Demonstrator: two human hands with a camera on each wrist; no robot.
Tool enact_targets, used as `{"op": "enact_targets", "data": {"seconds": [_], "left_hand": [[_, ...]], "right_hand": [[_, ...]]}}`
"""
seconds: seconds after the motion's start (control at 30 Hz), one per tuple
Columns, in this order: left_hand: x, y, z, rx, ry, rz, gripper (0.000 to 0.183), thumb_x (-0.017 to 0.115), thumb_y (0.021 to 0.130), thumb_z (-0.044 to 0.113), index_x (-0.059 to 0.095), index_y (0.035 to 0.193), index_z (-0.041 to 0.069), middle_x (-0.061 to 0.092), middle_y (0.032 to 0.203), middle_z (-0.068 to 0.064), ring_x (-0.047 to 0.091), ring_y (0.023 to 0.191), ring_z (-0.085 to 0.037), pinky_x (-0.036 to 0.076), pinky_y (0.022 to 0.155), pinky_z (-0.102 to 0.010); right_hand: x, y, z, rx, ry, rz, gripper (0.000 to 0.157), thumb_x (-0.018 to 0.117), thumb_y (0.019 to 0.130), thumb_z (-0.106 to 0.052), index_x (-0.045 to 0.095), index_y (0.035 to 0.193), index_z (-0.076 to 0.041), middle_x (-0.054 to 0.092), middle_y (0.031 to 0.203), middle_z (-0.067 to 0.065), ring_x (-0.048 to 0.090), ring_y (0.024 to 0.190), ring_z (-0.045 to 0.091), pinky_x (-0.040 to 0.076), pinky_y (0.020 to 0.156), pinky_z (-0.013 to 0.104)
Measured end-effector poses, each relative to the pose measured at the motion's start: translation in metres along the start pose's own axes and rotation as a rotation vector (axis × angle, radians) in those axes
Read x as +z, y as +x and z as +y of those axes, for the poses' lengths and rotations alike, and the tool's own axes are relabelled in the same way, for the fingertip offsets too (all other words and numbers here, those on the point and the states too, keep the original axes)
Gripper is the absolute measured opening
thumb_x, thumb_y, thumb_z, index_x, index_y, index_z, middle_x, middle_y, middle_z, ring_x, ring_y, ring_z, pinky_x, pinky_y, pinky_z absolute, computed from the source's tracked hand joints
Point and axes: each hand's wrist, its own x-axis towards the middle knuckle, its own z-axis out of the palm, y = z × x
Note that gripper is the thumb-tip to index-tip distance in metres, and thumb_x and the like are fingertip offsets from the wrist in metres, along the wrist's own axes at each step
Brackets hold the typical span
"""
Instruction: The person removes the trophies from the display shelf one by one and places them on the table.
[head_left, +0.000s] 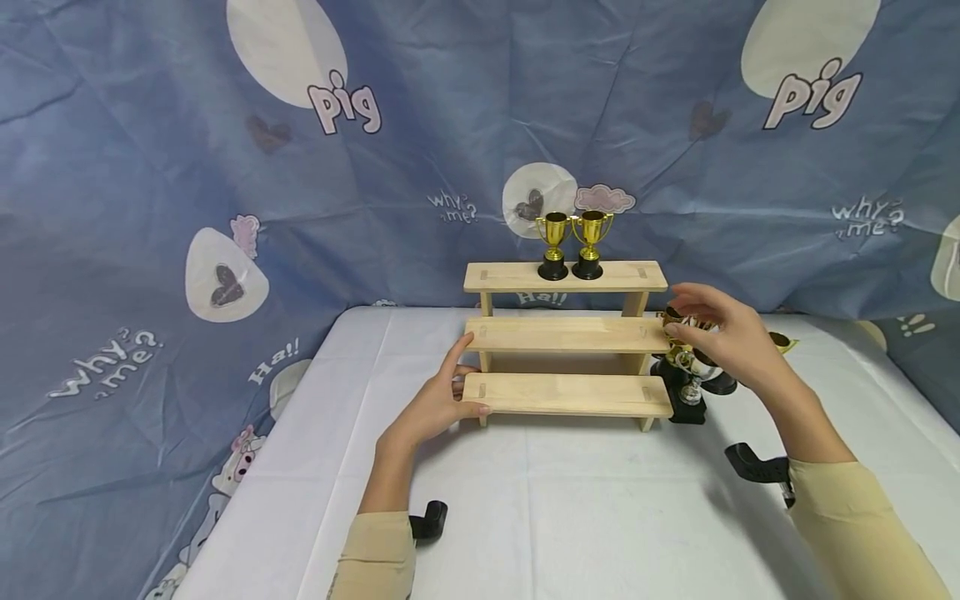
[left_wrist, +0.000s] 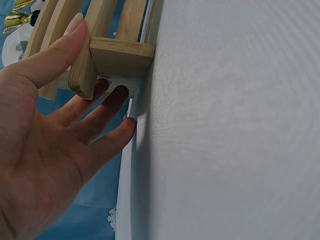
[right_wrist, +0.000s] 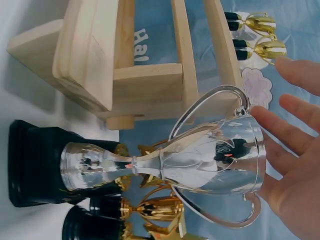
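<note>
A three-step wooden display shelf (head_left: pixel 567 334) stands on the white table. My left hand (head_left: pixel 431 404) grips its left end, the thumb on the bottom board and the fingers bent beneath and behind it, as the left wrist view shows. My right hand (head_left: pixel 723 337) is at the shelf's right end, above a group of trophies. In the right wrist view its fingers are spread and loosely bent, fingertips right at the rim of a silver trophy cup (right_wrist: pixel 215 155) on a black base (right_wrist: pixel 37 162). Two small gold trophies (head_left: pixel 554 246) stand side by side on the top board.
Several gold trophies (right_wrist: pixel 162 209) with black bases crowd beside the silver one, partly hidden by my right hand in the head view. A blue printed cloth (head_left: pixel 420 108) hangs behind the table (head_left: pixel 585 517). Black wrist mounts (head_left: pixel 429 522) stick out at both sleeves.
</note>
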Motion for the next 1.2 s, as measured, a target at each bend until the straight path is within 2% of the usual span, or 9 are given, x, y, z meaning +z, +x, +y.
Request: {"op": "enact_targets", "data": {"seconds": [0.2, 0.33, 0.53, 0.73, 0.97, 1.07, 1.2], "left_hand": [[0.001, 0.0, 0.001, 0.009, 0.001, -0.001, 0.116, 0.087, 0.078, 0.018, 0.007, 0.149, 0.062, 0.056, 0.134, -0.005, 0.063, 0.119, -0.029, 0.056, 0.089, -0.04], [0.001, -0.001, 0.001, 0.021, -0.001, -0.006, 0.115, 0.086, 0.078, 0.016, 0.008, 0.151, 0.06, 0.055, 0.135, -0.008, 0.063, 0.119, -0.03, 0.056, 0.089, -0.04], [0.0, -0.001, 0.001, 0.011, 0.016, -0.003, 0.114, 0.086, 0.078, 0.02, 0.007, 0.149, 0.062, 0.054, 0.137, -0.007, 0.062, 0.121, -0.031, 0.055, 0.091, -0.042], [-0.001, -0.001, 0.002, 0.017, 0.013, -0.005, 0.114, 0.086, 0.079, 0.019, 0.007, 0.151, 0.059, 0.054, 0.137, -0.008, 0.062, 0.121, -0.032, 0.056, 0.09, -0.042], [0.0, -0.001, 0.002, 0.018, 0.001, -0.012, 0.115, 0.086, 0.079, 0.018, 0.006, 0.151, 0.06, 0.054, 0.136, -0.007, 0.063, 0.12, -0.03, 0.056, 0.089, -0.04], [0.0, -0.001, 0.002, 0.018, -0.003, -0.013, 0.116, 0.086, 0.078, 0.018, 0.006, 0.15, 0.061, 0.054, 0.136, -0.007, 0.063, 0.119, -0.031, 0.056, 0.089, -0.041], [-0.001, -0.002, 0.002, 0.014, -0.003, -0.015, 0.115, 0.086, 0.078, 0.018, 0.007, 0.15, 0.061, 0.053, 0.136, -0.007, 0.063, 0.12, -0.031, 0.056, 0.089, -0.041]], "right_hand": [[0.001, 0.009, -0.004, -0.019, -0.012, -0.016, 0.059, 0.07, 0.093, -0.035, 0.048, 0.146, -0.023, 0.059, 0.133, 0.013, 0.054, 0.127, 0.036, 0.041, 0.102, 0.058], [0.003, 0.015, -0.007, -0.033, -0.039, -0.009, 0.059, 0.07, 0.093, -0.036, 0.049, 0.146, -0.021, 0.06, 0.132, 0.013, 0.054, 0.126, 0.038, 0.042, 0.099, 0.06], [0.006, 0.025, -0.016, -0.05, -0.063, 0.003, 0.063, 0.071, 0.091, -0.042, 0.048, 0.146, -0.021, 0.061, 0.13, 0.012, 0.057, 0.124, 0.037, 0.045, 0.095, 0.057], [0.011, 0.037, -0.023, -0.063, -0.048, 0.006, 0.06, 0.071, 0.092, -0.037, 0.049, 0.145, -0.023, 0.063, 0.128, 0.01, 0.058, 0.12, 0.033, 0.045, 0.094, 0.053], [0.015, 0.047, -0.03, -0.073, -0.052, 0.01, 0.058, 0.071, 0.092, -0.036, 0.05, 0.145, -0.024, 0.064, 0.127, 0.011, 0.06, 0.117, 0.033, 0.044, 0.099, 0.053], [0.016, 0.05, -0.032, -0.075, -0.055, 0.001, 0.058, 0.071, 0.092, -0.032, 0.05, 0.145, -0.022, 0.064, 0.127, 0.012, 0.062, 0.115, 0.032, 0.048, 0.094, 0.049], [0.018, 0.054, -0.035, -0.075, -0.061, -0.006, 0.057, 0.072, 0.092, -0.03, 0.05, 0.144, -0.022, 0.066, 0.126, 0.01, 0.066, 0.11, 0.029, 0.052, 0.082, 0.038]]}}
